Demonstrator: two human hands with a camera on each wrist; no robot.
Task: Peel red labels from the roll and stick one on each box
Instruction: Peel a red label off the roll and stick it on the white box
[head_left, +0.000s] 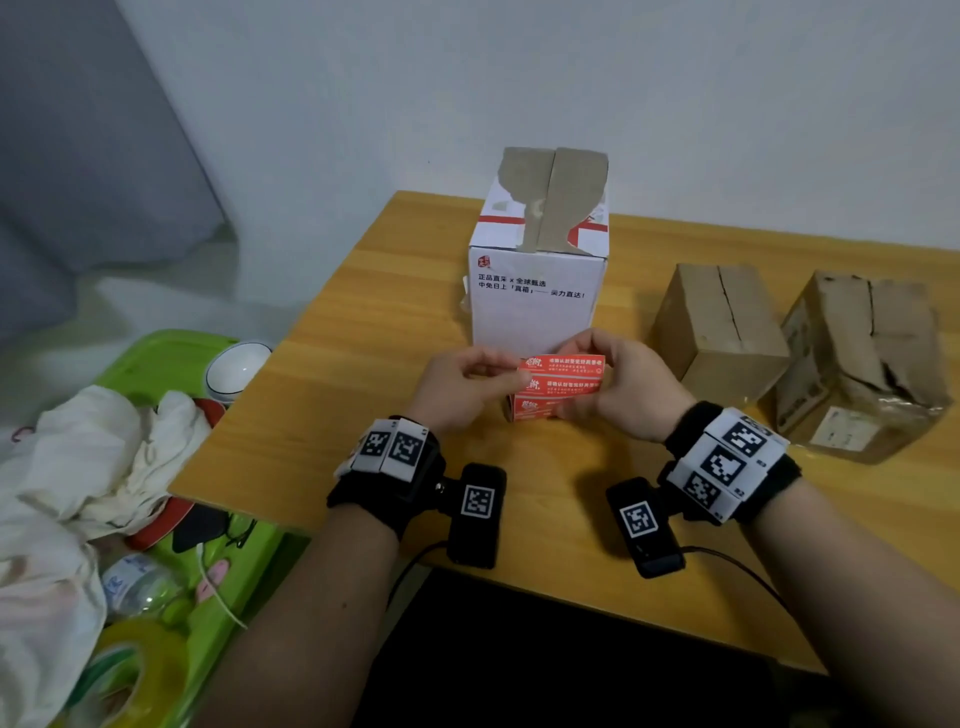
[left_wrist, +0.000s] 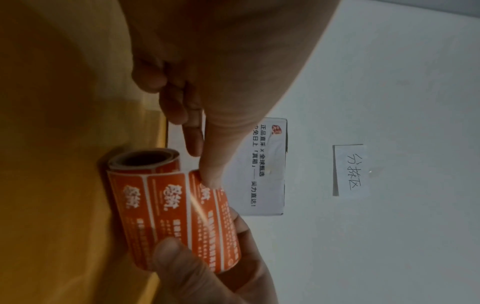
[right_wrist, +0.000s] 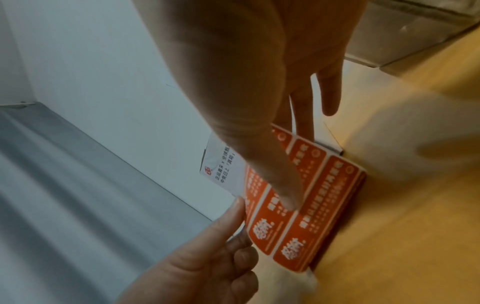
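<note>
Roll (head_left: 558, 387) sits pinched between both your hands, left hand (head_left: 457, 387) and right hand (head_left: 631, 387), over the desk (head_left: 363, 322) before the white box (head_left: 537, 291); lift one label corner slowly, backing held flat.

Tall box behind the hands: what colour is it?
The tall box is white with black print, red stripes and torn brown patches on top. The head view shows it best.

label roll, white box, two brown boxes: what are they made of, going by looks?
Label roll: glossy coated paper on a paler liner, likely; glare streak, white margins. White box: printed cardboard; torn top layer bares brown board. Two brown boxes: plain matte corrugated cardboard, seemingly; the right one is creased and torn.
</note>
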